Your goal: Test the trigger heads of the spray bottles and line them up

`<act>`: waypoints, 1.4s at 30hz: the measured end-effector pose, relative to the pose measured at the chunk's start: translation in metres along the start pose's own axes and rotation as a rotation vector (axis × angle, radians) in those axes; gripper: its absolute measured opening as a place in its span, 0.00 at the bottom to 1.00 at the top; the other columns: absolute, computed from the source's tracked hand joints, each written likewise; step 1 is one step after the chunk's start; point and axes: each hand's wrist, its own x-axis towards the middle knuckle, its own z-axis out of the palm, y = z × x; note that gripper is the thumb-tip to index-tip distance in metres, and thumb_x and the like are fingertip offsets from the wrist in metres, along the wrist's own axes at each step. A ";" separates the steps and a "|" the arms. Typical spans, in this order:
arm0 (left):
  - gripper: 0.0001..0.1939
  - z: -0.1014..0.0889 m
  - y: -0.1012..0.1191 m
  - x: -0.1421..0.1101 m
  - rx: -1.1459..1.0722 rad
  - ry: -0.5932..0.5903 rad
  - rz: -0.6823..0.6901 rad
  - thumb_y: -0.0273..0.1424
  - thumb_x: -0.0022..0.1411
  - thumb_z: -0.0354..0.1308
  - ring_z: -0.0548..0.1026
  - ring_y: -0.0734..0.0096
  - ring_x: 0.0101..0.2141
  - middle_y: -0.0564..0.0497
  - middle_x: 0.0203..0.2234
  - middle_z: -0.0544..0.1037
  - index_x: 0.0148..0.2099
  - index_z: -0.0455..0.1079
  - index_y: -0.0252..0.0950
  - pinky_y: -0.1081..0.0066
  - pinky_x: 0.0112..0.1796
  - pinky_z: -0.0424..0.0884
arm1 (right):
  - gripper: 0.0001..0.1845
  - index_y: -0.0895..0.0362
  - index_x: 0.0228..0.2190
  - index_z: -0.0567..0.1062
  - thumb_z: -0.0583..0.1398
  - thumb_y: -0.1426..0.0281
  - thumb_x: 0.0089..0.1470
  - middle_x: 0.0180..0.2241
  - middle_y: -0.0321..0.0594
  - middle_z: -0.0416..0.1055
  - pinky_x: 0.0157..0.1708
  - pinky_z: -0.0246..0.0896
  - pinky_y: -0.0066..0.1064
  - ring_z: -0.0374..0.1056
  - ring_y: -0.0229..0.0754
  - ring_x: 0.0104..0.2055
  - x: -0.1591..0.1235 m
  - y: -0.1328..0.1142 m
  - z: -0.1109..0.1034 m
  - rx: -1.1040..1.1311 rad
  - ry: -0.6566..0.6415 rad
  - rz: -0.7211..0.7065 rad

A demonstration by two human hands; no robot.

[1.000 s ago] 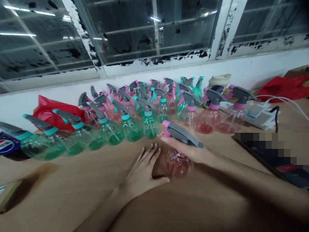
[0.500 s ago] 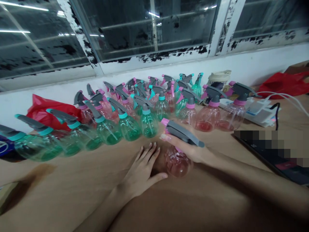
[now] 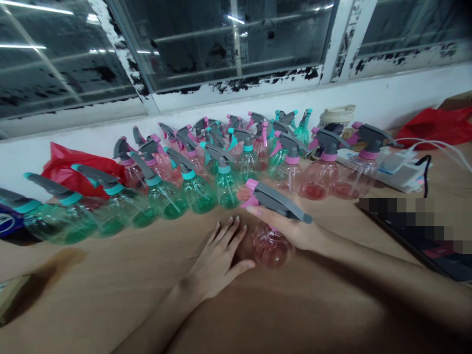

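My right hand (image 3: 283, 223) is wrapped around the neck of a pink spray bottle (image 3: 272, 248), some fingers at its pink trigger. The bottle's grey and pink head points left, and its clear pink body is at the tabletop. My left hand (image 3: 223, 258) lies flat on the wooden table (image 3: 121, 290) with fingers spread, just left of that bottle and holding nothing. Beyond my hands stands a front row of green spray bottles (image 3: 199, 195), with more pink spray bottles (image 3: 319, 179) to the right. Several others crowd behind them.
A red plastic bag (image 3: 79, 169) lies at the left behind the bottles, another red bag (image 3: 437, 129) at the far right. A white power strip (image 3: 396, 169) with cables and a dark tablet-like device (image 3: 413, 241) are on the right. A lidded cup (image 3: 337, 115) stands by the wall.
The fingers of my right hand have shifted at the trigger, and more of the pink trigger and fingertips now shows. My left hand stays in place.
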 end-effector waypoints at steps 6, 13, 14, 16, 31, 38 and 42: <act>0.37 -0.001 0.001 0.000 0.029 0.011 -0.013 0.55 0.64 0.41 0.48 0.53 0.63 0.38 0.64 0.52 0.63 0.55 0.33 0.49 0.59 0.48 | 0.05 0.52 0.29 0.74 0.60 0.64 0.53 0.26 0.33 0.69 0.31 0.61 0.32 0.65 0.37 0.28 -0.001 0.003 0.001 0.039 -0.016 0.022; 0.37 -0.001 0.001 0.000 0.029 0.006 -0.008 0.54 0.64 0.42 0.48 0.52 0.63 0.37 0.63 0.54 0.63 0.56 0.32 0.48 0.59 0.47 | 0.08 0.53 0.36 0.76 0.59 0.65 0.54 0.33 0.36 0.75 0.36 0.65 0.33 0.71 0.40 0.35 -0.001 0.002 0.000 0.084 -0.054 0.049; 0.37 -0.001 0.001 0.000 0.025 0.007 -0.008 0.54 0.64 0.42 0.49 0.52 0.63 0.37 0.63 0.55 0.63 0.57 0.31 0.48 0.59 0.47 | 0.08 0.53 0.35 0.76 0.59 0.65 0.54 0.32 0.35 0.75 0.35 0.65 0.32 0.71 0.40 0.35 -0.001 0.001 0.000 0.078 -0.059 0.048; 0.37 -0.001 0.001 0.000 0.019 0.012 -0.007 0.54 0.64 0.42 0.49 0.52 0.63 0.37 0.63 0.56 0.63 0.57 0.32 0.48 0.59 0.48 | 0.07 0.54 0.34 0.75 0.60 0.64 0.54 0.30 0.34 0.74 0.36 0.64 0.32 0.69 0.39 0.34 0.000 -0.001 0.000 0.085 -0.066 0.050; 0.40 0.003 0.000 -0.001 0.036 0.054 0.012 0.56 0.59 0.49 0.48 0.51 0.63 0.38 0.63 0.55 0.63 0.56 0.34 0.48 0.59 0.46 | 0.09 0.53 0.28 0.72 0.58 0.62 0.55 0.26 0.33 0.66 0.31 0.61 0.30 0.63 0.36 0.29 -0.002 0.006 0.001 0.055 -0.040 0.086; 0.39 0.004 0.000 0.000 0.027 0.062 0.008 0.53 0.59 0.53 0.48 0.51 0.63 0.37 0.63 0.54 0.63 0.56 0.33 0.50 0.60 0.46 | 0.08 0.52 0.31 0.74 0.59 0.62 0.55 0.26 0.33 0.66 0.33 0.62 0.32 0.63 0.38 0.28 -0.004 0.006 0.003 0.031 0.006 0.069; 0.39 0.006 -0.001 0.000 0.034 0.072 0.010 0.53 0.59 0.52 0.48 0.52 0.63 0.39 0.64 0.53 0.64 0.54 0.34 0.51 0.60 0.46 | 0.07 0.52 0.31 0.75 0.59 0.62 0.54 0.25 0.34 0.66 0.32 0.62 0.32 0.63 0.38 0.28 -0.006 0.005 0.004 0.015 0.022 0.076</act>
